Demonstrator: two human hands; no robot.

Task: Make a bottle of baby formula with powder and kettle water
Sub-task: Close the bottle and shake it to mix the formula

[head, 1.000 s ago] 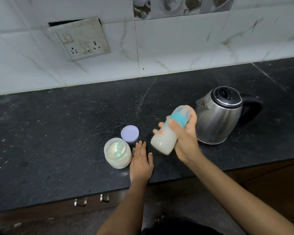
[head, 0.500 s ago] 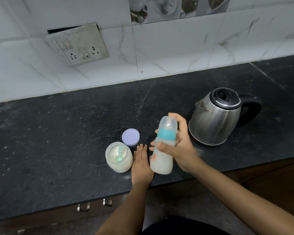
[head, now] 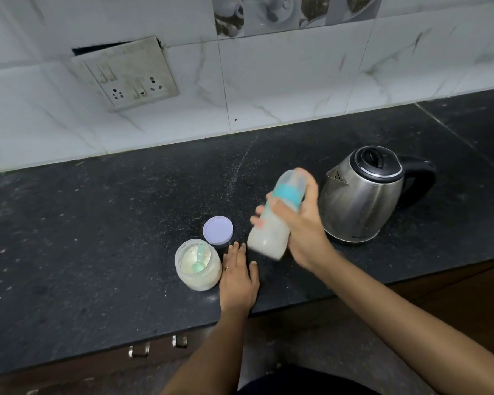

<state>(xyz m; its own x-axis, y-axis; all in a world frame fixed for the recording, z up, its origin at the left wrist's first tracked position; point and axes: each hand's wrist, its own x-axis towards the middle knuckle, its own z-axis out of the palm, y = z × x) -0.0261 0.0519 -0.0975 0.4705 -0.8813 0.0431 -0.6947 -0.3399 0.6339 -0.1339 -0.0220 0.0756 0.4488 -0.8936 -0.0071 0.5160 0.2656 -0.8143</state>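
A: Entry one, kettle [head: 360, 201]?
B: Body polished steel, bright and faintly smudged; cap and handle glossy black plastic.
A: Bottle [head: 270, 235]?
B: Translucent plastic, smooth; collar [head: 287, 193] matt teal plastic.
A: Jar [head: 198, 276] and loose lid [head: 218, 230]?
B: Jar clear plastic, clouded by powder; loose lid smooth lilac plastic, satin sheen.
A: Fixed surfaces?
B: Counter [head: 97, 223] dark stone, matt, speckled, scuffed; wall tiles [head: 283, 81] glazed, marble-veined; switch plate [head: 126, 72] grimy plastic; drawer handles [head: 139, 350] shiny metal
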